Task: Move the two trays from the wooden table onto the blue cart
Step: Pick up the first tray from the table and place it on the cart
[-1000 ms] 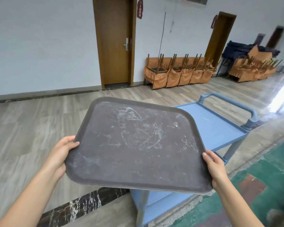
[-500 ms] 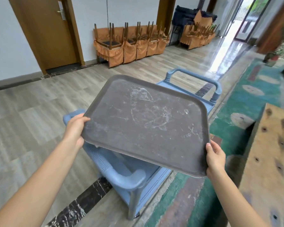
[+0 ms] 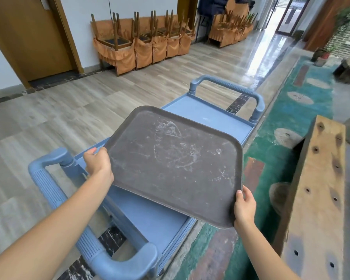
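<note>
A dark grey tray (image 3: 176,164) with pale scuff marks hangs tilted above the blue cart (image 3: 208,116). My left hand (image 3: 98,163) grips the tray's left edge and my right hand (image 3: 244,206) grips its near right corner. The cart's top shelf shows bare blue beyond the tray and below its near edge. A handle of the cart (image 3: 93,249) curves close to me and another (image 3: 228,86) stands at the far end. A wooden table (image 3: 319,199) with dark holes runs along the right. No second tray is in view.
Stacked chairs with orange covers (image 3: 141,41) line the far wall next to a brown door (image 3: 28,37). A second chair stack (image 3: 230,29) stands further right. Grey plank floor spreads to the left; a green patterned floor strip (image 3: 287,126) lies between cart and table.
The view has swung down and right, bringing the whole cart under the tray. The tray has come lower over the cart's top shelf. Both hands keep their grip.
</note>
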